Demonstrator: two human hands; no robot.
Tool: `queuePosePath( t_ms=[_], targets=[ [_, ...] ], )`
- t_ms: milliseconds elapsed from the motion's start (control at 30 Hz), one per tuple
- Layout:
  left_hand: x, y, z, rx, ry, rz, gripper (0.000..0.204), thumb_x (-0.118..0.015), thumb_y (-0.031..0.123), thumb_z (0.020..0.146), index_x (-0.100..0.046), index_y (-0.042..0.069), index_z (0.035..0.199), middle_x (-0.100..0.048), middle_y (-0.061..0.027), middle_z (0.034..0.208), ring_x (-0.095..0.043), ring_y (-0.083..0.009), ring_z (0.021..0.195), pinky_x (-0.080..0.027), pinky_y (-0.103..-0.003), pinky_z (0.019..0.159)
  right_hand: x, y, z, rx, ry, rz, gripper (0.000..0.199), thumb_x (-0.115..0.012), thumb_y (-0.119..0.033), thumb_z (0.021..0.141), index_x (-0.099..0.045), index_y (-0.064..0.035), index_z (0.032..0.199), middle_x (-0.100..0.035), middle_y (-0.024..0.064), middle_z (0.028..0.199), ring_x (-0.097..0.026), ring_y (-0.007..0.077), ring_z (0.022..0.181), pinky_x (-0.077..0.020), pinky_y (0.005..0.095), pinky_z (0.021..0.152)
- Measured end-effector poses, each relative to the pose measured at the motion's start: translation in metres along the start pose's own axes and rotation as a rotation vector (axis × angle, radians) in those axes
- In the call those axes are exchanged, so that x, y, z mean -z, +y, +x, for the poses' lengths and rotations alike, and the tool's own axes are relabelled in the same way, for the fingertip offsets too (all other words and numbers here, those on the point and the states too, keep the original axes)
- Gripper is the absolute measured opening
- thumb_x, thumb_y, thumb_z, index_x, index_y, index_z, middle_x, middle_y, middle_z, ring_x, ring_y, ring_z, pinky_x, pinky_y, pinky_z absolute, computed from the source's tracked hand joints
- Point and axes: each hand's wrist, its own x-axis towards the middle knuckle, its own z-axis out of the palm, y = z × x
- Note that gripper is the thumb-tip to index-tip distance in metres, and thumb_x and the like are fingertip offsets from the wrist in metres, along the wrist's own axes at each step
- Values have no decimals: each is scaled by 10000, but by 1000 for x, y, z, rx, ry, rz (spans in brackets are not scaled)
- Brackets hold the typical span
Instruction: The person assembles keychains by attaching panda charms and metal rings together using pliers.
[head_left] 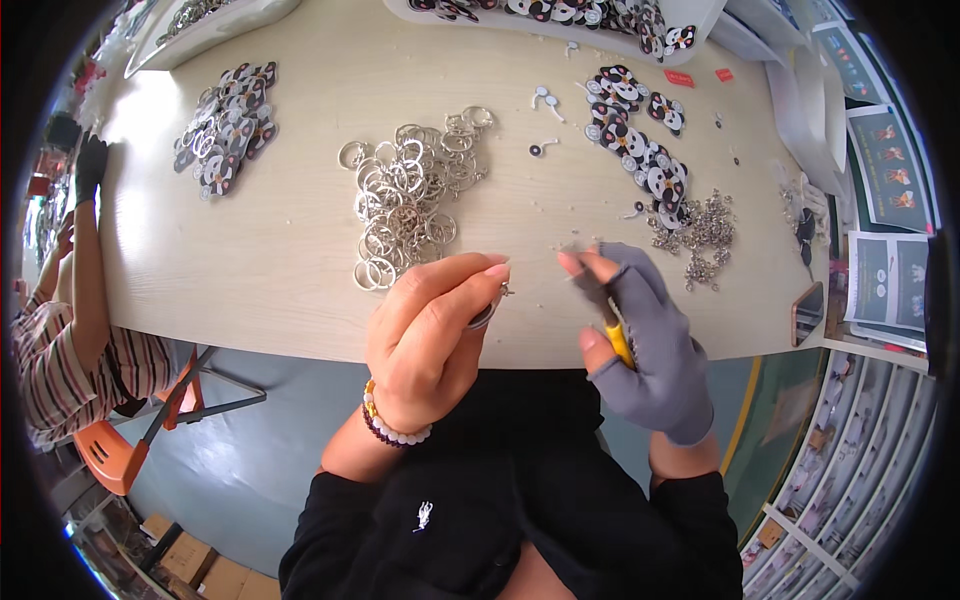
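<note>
At the table's near edge, my left hand (425, 325) pinches a silver key ring (483, 317), its small metal end sticking out by the fingertips. A grey fingerless glove covers my right hand (655, 345), which is closed around pliers (619, 342) with a yellow handle. The plier jaws are slightly blurred and stand apart from the key ring. Just beyond my left hand lies a heap of silver key rings (405, 195) with short chains. Panda-shaped charms (640, 150) and a pile of small metal fittings (708, 228) lie beyond my right hand.
More panda charms (228, 125) with rings form a stack at the far left. A white tray (590, 40) of panda pieces stands at the back. A phone (807, 313) rests at the right edge. Another person's black-gloved hand (90, 165) is at the left edge.
</note>
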Motion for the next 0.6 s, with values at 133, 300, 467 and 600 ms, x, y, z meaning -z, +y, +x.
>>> queuePosePath(
  t_ms=[133,300,467,600],
  targets=[
    [2,5,4,-17,-13,22,382,-598,-162,586,-625,-37,946,-643,-156,924,-628,-245,745,-504,-295,614,4,-12,2,193,105,-712,659,-638,-24,595,-519,-26,1243,-501,155,1057,-510,336,913,-422,414,825],
    [1,8,4,-6,-30,1,357,-603,-160,596,-621,-33,929,-644,-158,924,-631,-249,747,-504,-295,608,3,-14,3,245,18,-861,662,-683,-58,580,-528,-31,1223,-522,121,1003,-510,293,875,-423,382,778],
    [2,9,4,39,-83,-68,288,-637,-139,660,-606,-30,925,-649,-161,921,-633,-248,737,-502,-289,608,2,-11,1,233,8,-829,577,-684,-68,584,-550,-23,1144,-532,103,927,-521,279,797,-454,384,717],
    [1,8,2,59,-102,-92,270,-639,-136,677,-607,-27,923,-650,-156,922,-629,-240,731,-501,-288,610,1,-1,0,241,28,-800,496,-669,-72,602,-559,-20,1083,-534,103,886,-535,271,753,-475,375,672]
  ],
)
